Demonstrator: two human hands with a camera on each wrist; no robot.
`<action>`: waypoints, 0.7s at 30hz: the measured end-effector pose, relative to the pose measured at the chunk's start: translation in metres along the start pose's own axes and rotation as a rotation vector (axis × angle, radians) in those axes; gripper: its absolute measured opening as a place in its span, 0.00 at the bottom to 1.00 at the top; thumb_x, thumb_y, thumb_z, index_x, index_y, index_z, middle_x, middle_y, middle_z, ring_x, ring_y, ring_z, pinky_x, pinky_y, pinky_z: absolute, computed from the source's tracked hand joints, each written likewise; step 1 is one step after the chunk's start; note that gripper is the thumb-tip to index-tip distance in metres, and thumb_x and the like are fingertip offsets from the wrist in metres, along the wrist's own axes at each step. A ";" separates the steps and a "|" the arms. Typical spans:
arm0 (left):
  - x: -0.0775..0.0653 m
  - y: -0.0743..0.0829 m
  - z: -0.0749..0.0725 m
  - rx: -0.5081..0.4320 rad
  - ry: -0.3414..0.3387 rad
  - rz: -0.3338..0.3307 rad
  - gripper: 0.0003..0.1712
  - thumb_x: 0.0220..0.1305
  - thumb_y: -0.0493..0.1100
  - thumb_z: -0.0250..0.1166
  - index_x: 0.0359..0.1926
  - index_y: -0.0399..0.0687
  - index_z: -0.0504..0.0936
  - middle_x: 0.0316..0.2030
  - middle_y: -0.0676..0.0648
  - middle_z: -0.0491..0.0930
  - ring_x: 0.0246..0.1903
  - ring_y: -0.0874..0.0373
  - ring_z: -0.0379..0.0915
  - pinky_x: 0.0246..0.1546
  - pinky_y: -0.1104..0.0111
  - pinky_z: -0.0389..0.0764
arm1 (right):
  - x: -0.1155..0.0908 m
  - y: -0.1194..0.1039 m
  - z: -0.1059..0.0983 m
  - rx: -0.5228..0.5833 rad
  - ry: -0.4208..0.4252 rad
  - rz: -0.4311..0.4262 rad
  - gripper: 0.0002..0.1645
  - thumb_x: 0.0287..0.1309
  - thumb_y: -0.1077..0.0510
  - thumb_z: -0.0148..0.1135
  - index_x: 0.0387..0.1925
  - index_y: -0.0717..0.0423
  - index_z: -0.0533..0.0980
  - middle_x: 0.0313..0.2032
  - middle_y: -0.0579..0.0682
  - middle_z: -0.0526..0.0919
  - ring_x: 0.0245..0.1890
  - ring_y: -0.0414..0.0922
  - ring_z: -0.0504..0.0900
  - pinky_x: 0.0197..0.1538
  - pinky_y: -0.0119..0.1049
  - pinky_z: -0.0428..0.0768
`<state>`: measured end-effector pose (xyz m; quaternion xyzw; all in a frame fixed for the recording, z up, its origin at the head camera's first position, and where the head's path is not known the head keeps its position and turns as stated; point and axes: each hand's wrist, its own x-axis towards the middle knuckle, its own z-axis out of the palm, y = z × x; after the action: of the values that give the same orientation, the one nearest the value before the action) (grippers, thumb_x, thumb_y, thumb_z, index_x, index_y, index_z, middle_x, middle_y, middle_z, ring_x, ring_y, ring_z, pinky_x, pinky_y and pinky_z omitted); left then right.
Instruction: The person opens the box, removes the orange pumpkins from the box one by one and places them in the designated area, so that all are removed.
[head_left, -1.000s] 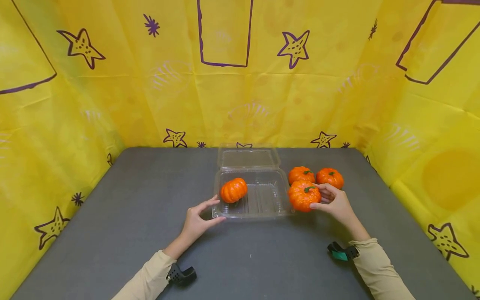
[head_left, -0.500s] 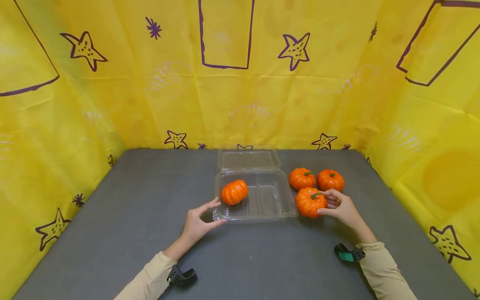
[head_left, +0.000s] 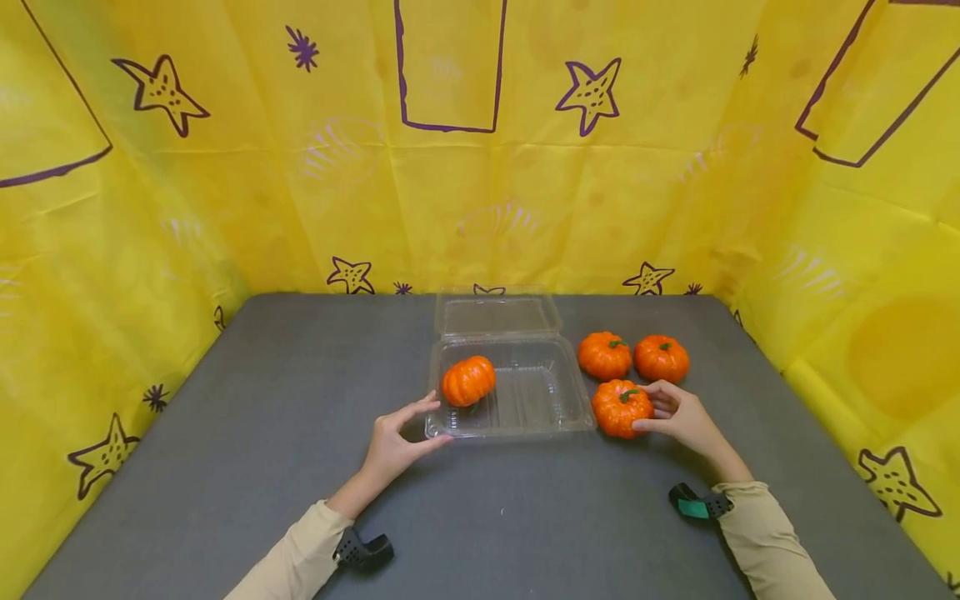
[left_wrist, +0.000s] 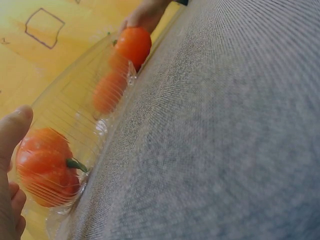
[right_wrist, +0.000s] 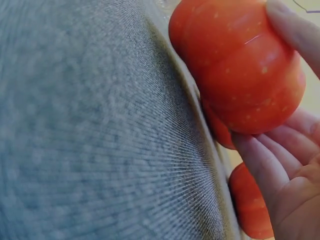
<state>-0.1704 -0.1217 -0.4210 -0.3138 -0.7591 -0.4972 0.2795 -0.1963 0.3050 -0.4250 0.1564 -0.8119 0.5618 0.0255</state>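
A clear plastic clamshell container [head_left: 536,417] lies with its lid folded back. One small orange pumpkin [head_left: 468,382] rests tipped on its side at the container's left. My left hand [head_left: 393,437] holds the container's near left corner between thumb and fingers. To the right of the container, my right hand [head_left: 678,421] grips another pumpkin [head_left: 618,410] from its right side, green stem up. In the right wrist view, the thumb and fingers lie around the held pumpkin [right_wrist: 240,65]. Whether it touches the table cannot be told.
Two more pumpkins, one nearer the container [head_left: 603,357] and one farther right [head_left: 662,360], sit behind the right hand on the grey table [head_left: 495,517]. A yellow cloth [head_left: 480,183] with drawn starfish surrounds the table at the back and sides.
My right hand has moved the held pumpkin slightly right and toward me, off the container's right edge, then stayed nearly still. The left hand and the container have not moved.
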 end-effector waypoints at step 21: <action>0.000 0.000 0.000 0.010 -0.009 -0.023 0.27 0.27 0.28 0.76 0.36 0.26 0.78 0.40 0.31 0.77 0.40 0.40 0.74 0.49 0.74 0.68 | 0.001 0.004 -0.010 -0.051 -0.097 0.097 0.31 0.46 0.68 0.66 0.51 0.77 0.65 0.50 0.71 0.69 0.45 0.37 0.74 0.45 0.26 0.71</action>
<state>-0.1705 -0.1220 -0.4214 -0.3059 -0.7663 -0.4951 0.2722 -0.2000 0.3151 -0.4249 0.1434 -0.8330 0.5331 -0.0371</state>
